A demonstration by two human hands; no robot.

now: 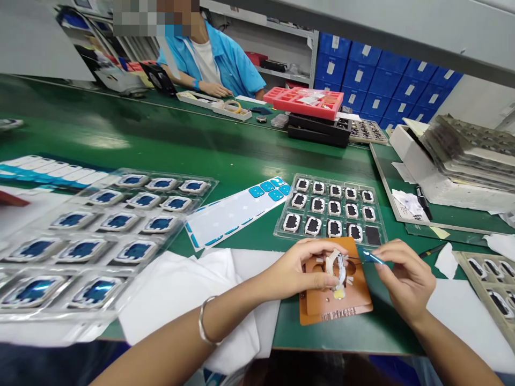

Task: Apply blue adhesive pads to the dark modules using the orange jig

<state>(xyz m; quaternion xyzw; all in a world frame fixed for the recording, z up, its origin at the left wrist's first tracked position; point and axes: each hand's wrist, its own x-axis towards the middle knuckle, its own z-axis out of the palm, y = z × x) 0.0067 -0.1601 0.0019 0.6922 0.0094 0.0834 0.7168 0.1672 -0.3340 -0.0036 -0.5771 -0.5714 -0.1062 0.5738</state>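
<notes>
My left hand point(298, 271), closed, grips a small white watch-case frame point(340, 271) by its edges, tilted so that it shows nearly side-on. Beneath it lies an orange-brown fixture plate point(336, 310) with printed lettering along its near edge and a small yellow patch near its middle. To the right, the thumb and fingers of my right hand point(404, 276) pinch a shiny blue film piece point(372, 257). A thin dark line runs from the film toward the frame; I cannot tell whether they touch.
Behind the plate stands a clear tray point(277, 228) of white frames with dark centres. Larger trays of blue-filmed frames point(108, 220) cover the left. A sticker sheet point(237, 214) and white cloth point(189, 289) lie between. Stacked trays point(478, 155) stand right; a co-worker point(233, 59) sits opposite.
</notes>
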